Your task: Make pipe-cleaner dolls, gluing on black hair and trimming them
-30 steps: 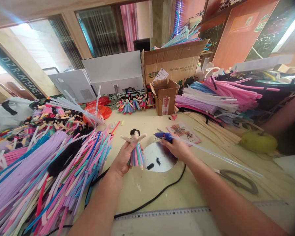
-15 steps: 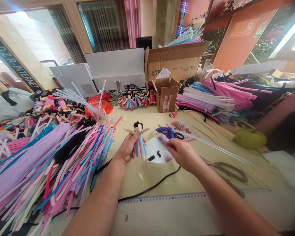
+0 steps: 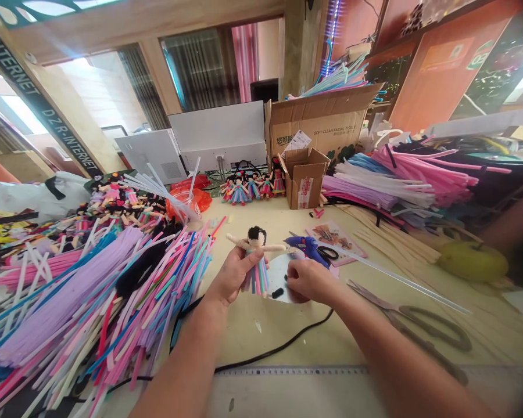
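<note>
My left hand (image 3: 232, 274) is closed around a small pipe-cleaner doll (image 3: 258, 277) with black hair, outstretched cream arms and a striped skirt. It holds the doll upright. Over a pale round sheet (image 3: 282, 264), my right hand (image 3: 310, 281) has its fingers pinched together at a short black fuzzy piece (image 3: 286, 278), which is mostly hidden by them. A second black fuzzy piece (image 3: 278, 293) lies on the sheet close by. Just beyond my right hand lies a blue glue gun (image 3: 305, 247) with a long clear glue stick (image 3: 401, 278) at its back.
Colourful pipe cleaners (image 3: 70, 296) heap up at left. Large scissors (image 3: 436, 328), a ruler (image 3: 322, 370) and a black cable (image 3: 283, 348) lie nearer me. Finished dolls (image 3: 239, 190) and a small carton (image 3: 305, 180) stand behind. A green fruit (image 3: 473, 260) sits at right.
My right hand has moved down and left from beside the glue gun to a black piece on the sheet. The doll stays in my left hand. The whole view has shifted slightly.
</note>
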`<state>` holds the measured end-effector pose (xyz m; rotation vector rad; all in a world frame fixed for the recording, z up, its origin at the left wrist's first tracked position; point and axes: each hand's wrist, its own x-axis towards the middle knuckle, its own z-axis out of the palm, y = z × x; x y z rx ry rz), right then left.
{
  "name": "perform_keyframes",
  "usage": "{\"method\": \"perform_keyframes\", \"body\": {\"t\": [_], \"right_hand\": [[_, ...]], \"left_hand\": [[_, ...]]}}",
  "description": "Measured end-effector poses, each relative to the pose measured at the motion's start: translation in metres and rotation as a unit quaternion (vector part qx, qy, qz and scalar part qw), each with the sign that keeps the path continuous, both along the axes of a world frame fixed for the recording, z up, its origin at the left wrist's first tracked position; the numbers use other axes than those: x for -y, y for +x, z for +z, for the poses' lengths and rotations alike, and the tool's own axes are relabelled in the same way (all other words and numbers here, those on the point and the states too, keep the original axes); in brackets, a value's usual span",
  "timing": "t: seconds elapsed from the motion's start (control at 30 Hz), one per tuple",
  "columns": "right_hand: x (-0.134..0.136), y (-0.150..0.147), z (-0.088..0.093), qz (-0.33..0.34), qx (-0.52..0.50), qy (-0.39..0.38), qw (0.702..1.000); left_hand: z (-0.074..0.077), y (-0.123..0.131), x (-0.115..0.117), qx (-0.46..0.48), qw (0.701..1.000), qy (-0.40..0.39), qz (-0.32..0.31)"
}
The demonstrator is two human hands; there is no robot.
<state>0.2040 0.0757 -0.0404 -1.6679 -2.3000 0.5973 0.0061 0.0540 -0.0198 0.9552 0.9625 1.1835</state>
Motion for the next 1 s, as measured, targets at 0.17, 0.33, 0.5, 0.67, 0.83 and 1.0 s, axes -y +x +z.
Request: {"method": "perform_keyframes", "body": {"t": [0.17, 0.33, 0.5, 0.67, 0.83, 1.0], "right_hand": [[0.005, 0.007, 0.026, -0.034, -0.196, 0.060, 0.978], [0.014, 0.004, 0.037, -0.008, -0.486, -0.006, 0.874], [0.019, -0.001, 0.034, 0.025, -0.523, -0.016, 0.852], [0.019, -0.002, 0.037, 0.022, -0.518, -0.012, 0.855], [0.022, -0.003, 0.038, 0.025, -0.484, 0.031, 0.874], [0.024, -0.004, 0.035, 0.034, -0.446, 0.088, 0.890]], "left_hand": [[-0.014, 0.001, 0.002, -0.033, 0.998, 0.043, -0.020], [-0.017, 0.006, 0.005, -0.057, 0.997, 0.041, -0.023], [-0.020, 0.015, 0.009, -0.085, 0.994, 0.053, -0.036], [-0.021, 0.018, 0.010, -0.084, 0.994, 0.055, -0.038], [-0.018, 0.019, 0.011, -0.076, 0.995, 0.050, -0.043], [-0.014, 0.021, 0.013, -0.079, 0.994, 0.057, -0.042]]}}
